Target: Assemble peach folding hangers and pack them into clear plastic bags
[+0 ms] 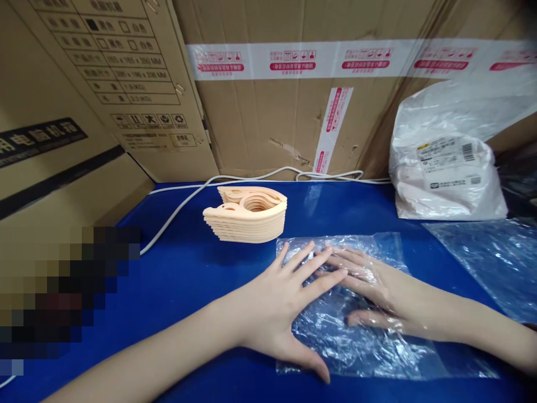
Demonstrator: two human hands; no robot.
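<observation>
A clear plastic bag lies flat and crinkled on the blue table surface. My left hand rests on its left side, palm down, with the fingers spread and the thumb pointing toward me. From the right, my right hand reaches in under the clear film, its fingers stretched out and the thumb apart. The fingertips of both hands overlap near the bag's middle. Just beyond my left hand stands a neat stack of peach-coloured, flat curved plastic pieces, which look like folded hangers.
Cardboard boxes form a wall at the back and left. A white cable runs along the table's far edge. At the back right sits a white labelled plastic bag, with another clear plastic sheet in front of it. A blurred patch covers the lower left.
</observation>
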